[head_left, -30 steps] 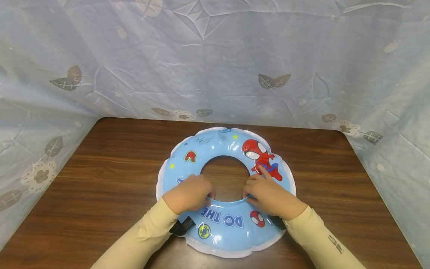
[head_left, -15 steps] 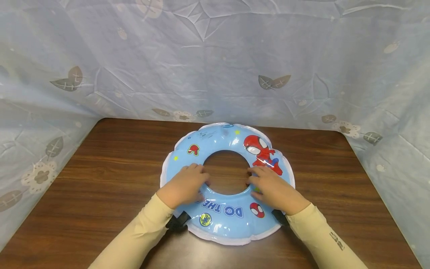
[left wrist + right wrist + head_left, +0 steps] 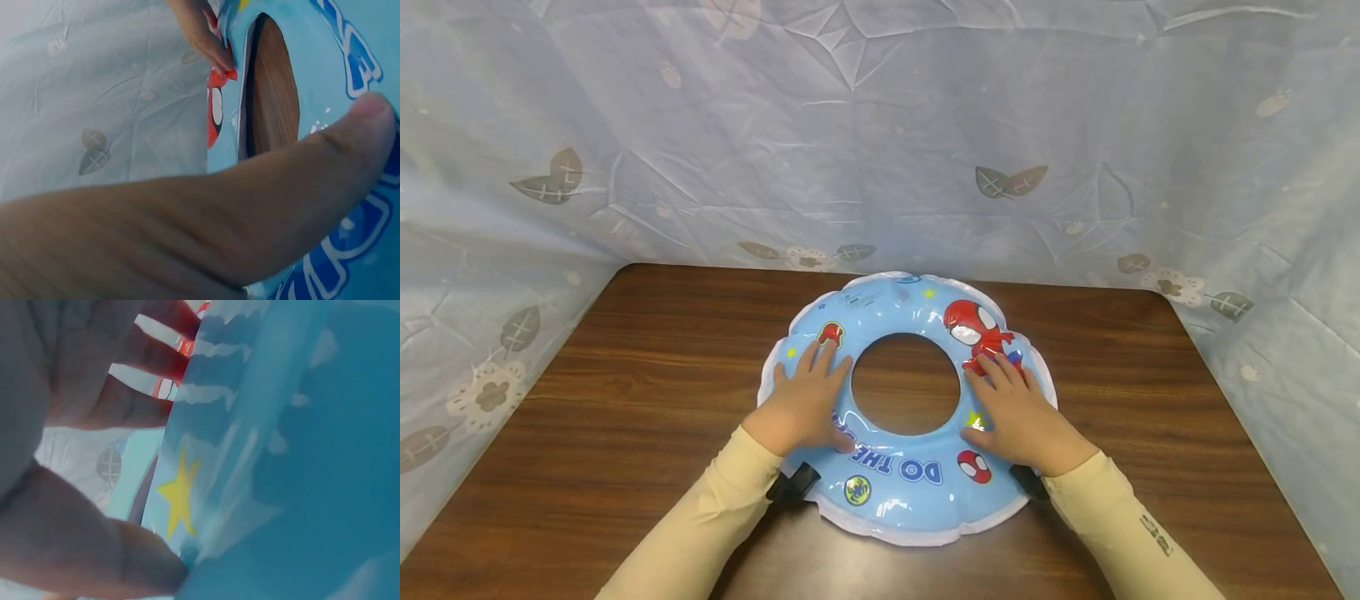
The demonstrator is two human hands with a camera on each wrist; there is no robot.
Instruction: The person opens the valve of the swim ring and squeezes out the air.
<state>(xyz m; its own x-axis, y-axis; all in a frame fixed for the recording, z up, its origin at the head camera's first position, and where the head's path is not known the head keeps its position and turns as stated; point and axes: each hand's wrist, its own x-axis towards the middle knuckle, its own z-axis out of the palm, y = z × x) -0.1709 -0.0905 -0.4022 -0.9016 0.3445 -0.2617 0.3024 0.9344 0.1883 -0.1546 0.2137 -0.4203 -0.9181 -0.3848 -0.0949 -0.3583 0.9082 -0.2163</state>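
Note:
An inflated light-blue swim ring [image 3: 917,508] with a white scalloped edge, cartoon figures and lettering lies flat on the brown table. On its left side rests my left hand [image 3: 805,404], fingers spread and straight. The thumb of that hand touches the ring near the blue letters in the left wrist view. My right hand [image 3: 1018,417] lies on the ring's right side, its fingers spread over the red cartoon figure [image 3: 973,325]. In the right wrist view, the fingertips and thumb touch the surface around a yellow star [image 3: 180,497]. Neither hand grips the ring.
The wood-grain table [image 3: 647,400] extends to both sides of the ring. A pale patterned curtain [image 3: 850,150] hangs behind and at both sides. Black straps [image 3: 793,483] sit under the wrists.
Both hands have left the inner edge of the hole, where their fingers were curled, and now lie spread on top. The ring has shifted slightly away from me.

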